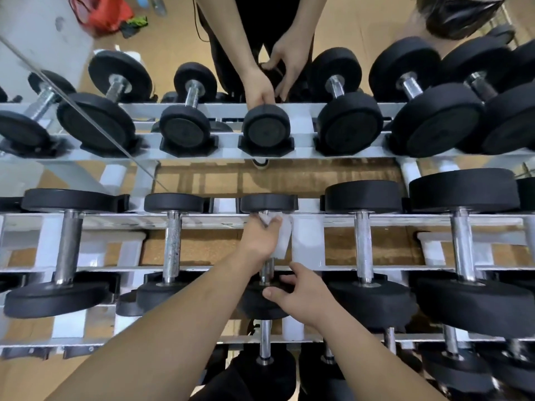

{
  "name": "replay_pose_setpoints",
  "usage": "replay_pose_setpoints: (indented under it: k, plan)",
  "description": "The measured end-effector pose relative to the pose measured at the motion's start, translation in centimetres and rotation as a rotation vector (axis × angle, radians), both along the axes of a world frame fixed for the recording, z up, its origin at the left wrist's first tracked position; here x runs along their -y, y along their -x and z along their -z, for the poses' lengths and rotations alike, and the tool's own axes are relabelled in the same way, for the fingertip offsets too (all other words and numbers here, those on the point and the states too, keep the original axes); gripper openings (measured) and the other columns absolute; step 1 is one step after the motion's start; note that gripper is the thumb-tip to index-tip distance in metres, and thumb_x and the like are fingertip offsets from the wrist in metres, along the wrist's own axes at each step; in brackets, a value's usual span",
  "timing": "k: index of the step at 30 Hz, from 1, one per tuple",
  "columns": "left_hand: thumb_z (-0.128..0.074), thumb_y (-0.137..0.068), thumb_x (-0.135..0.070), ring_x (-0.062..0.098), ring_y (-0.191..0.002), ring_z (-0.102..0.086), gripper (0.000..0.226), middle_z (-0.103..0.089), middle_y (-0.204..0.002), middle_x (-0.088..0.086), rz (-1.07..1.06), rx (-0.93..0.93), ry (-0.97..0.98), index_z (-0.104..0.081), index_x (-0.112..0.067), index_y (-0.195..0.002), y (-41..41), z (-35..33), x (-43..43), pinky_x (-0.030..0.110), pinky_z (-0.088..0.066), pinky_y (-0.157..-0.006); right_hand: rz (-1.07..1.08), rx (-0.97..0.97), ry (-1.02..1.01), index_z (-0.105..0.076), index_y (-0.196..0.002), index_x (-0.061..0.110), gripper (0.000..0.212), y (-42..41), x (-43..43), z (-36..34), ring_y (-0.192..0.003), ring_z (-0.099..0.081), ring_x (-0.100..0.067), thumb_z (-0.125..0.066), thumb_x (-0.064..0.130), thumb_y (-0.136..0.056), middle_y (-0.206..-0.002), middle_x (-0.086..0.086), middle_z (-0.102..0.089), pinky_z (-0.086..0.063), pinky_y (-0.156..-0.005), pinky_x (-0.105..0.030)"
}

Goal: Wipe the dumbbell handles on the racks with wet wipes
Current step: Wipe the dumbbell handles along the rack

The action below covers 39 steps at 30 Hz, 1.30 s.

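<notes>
**Holder:** white metal rack [115, 219], upper tier, facing a wall mirror [289, 175]. Contents are listed left to right.

1. Large black-headed dumbbell with a chrome bar [68, 247], then a smaller dumbbell with a speckled bar [172, 244]. No hand is on either. Whether they have been wiped cannot be told.
2. Left hand [262, 238]: fingers curled round the far end of the chrome handle [267, 269] of the small black-headed centre dumbbell [257, 308]. It pinches a white wet wipe [282, 241] against the metal, and a loose flap hangs on the handle's right side.
3. Right hand [304, 293]: thumb and fingers clasp the near black head of the same dumbbell, apparently steadying it.
4. Two heavier black dumbbells [363, 244] and [463, 244] lie to the right, with no hand on them.

**Step in hand (judged):** wiping the centre handle, with the wipe at its far end.

**Next move calls for:** drawing the wrapped wipe toward the near head. A twist would reach the underside while the right hand stops the dumbbell rolling. After that, shift both hands to a neighbouring handle.
</notes>
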<state>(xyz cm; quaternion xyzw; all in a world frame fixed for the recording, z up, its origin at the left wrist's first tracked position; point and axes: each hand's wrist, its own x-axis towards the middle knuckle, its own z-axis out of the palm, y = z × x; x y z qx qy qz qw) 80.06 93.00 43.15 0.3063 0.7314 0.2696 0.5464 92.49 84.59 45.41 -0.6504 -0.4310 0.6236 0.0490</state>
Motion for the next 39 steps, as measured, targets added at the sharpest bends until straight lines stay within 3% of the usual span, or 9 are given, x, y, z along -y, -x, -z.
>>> replay_pose_setpoints:
  k: [6, 9, 12, 18, 21, 26, 29, 33, 39]
  plan:
    - [-0.058, -0.098, -0.039, 0.017, -0.098, -0.067, 0.037, -0.068, -0.114, 0.004, 0.283, 0.02, 0.101, -0.051, -0.019, -0.128, 1.9, 1.2, 4.2, 0.042, -0.058, -0.09, -0.005, 0.031, -0.003, -0.035, -0.153, 0.021, 0.087, 0.1, -0.2, -0.9, -0.111, -0.055, -0.011, -0.083, 0.038, -0.084, -0.124, 0.01, -0.058, -0.044, -0.091, -0.024]
    - [-0.059, -0.095, -0.031, 0.017, -0.094, -0.067, 0.029, -0.068, -0.112, 0.01, 0.417, -0.043, 0.153, -0.054, -0.017, -0.121, 2.3, 1.0, 4.3, 0.036, -0.058, -0.083, -0.013, 0.034, -0.003, -0.029, -0.156, 0.022, 0.092, 0.2, -0.3, -0.8, -0.105, -0.054, -0.01, -0.084, 0.036, -0.084, -0.112, 0.015, -0.055, -0.045, -0.088, -0.024]
    - [-0.065, -0.089, -0.042, 0.02, -0.097, -0.065, 0.055, -0.064, -0.115, 0.006, 0.312, -0.049, 0.211, -0.046, -0.013, -0.132, 2.0, 1.1, 2.7, 0.035, -0.056, -0.078, -0.013, 0.041, 0.005, -0.029, -0.153, 0.022, 0.085, 0.4, -0.5, -1.0, -0.095, -0.054, -0.003, -0.082, 0.032, -0.087, -0.102, 0.021, -0.051, -0.044, -0.077, -0.018]
    - [-0.065, -0.098, -0.036, 0.023, -0.092, -0.066, 0.04, -0.069, -0.106, 0.007, 0.074, 0.041, 0.083, -0.056, -0.007, -0.126, 0.9, 0.6, -0.8, 0.033, -0.053, -0.084, -0.026, 0.065, -0.009, -0.026, -0.155, 0.018, 0.088, 0.6, -0.3, -1.2, -0.105, -0.051, -0.011, -0.079, 0.039, -0.088, -0.119, 0.01, -0.05, -0.04, -0.079, -0.02]
    - [-0.057, -0.1, -0.047, 0.023, -0.105, -0.062, 0.057, -0.061, -0.124, 0.006, 0.252, -0.007, 0.119, -0.042, -0.012, -0.142, 1.8, 0.6, 2.3, 0.034, -0.053, -0.081, -0.051, 0.085, -0.003, -0.033, -0.15, 0.022, 0.08, 0.7, -0.4, -1.4, -0.101, -0.054, -0.009, -0.08, 0.037, -0.087, -0.118, 0.01, -0.053, -0.041, -0.079, -0.019]
    - [-0.061, -0.099, -0.039, 0.013, -0.082, -0.066, 0.042, -0.062, -0.102, 0.003, 0.393, -0.004, 0.23, -0.043, -0.013, -0.126, 2.8, 1.5, 4.5, 0.02, -0.054, -0.06, -0.073, 0.106, 0.011, -0.033, -0.115, 0.035, 0.054, 0.6, -0.3, -1.2, -0.085, -0.052, 0.007, -0.08, 0.033, -0.088, -0.101, 0.02, -0.056, -0.038, -0.064, -0.009]
    - [-0.065, -0.09, -0.051, 0.018, -0.094, -0.065, 0.056, -0.063, -0.109, 0.004, 0.351, -0.057, 0.218, -0.048, -0.011, -0.125, 2.3, 1.8, 2.6, 0.028, -0.056, -0.076, -0.067, 0.103, 0.0, -0.041, -0.125, 0.034, 0.055, 0.5, -0.4, -1.1, -0.092, -0.055, 0.003, -0.08, 0.036, -0.087, -0.116, 0.014, -0.061, -0.039, -0.066, -0.009]
    - [-0.066, -0.096, -0.019, 0.019, -0.073, -0.058, 0.014, -0.061, -0.079, 0.006, 0.094, 0.039, 0.101, -0.062, -0.008, -0.103, 1.0, 0.8, -1.1, 0.024, -0.046, -0.059, -0.062, 0.08, -0.013, -0.03, -0.152, 0.021, 0.081, 0.6, -0.4, -1.0, -0.106, -0.05, -0.01, -0.078, 0.038, -0.089, -0.118, 0.01, -0.051, -0.04, -0.085, -0.019]
    - [-0.06, -0.086, -0.027, 0.022, -0.079, -0.069, 0.033, -0.072, -0.093, 0.009, 0.169, 0.035, 0.14, -0.064, -0.007, -0.113, 1.4, 0.8, 2.2, 0.031, -0.057, -0.065, -0.066, 0.091, -0.004, -0.038, -0.137, 0.029, 0.064, 0.6, -0.3, -1.1, -0.105, -0.053, -0.008, -0.079, 0.037, -0.088, -0.119, 0.012, -0.054, -0.041, -0.083, -0.021]
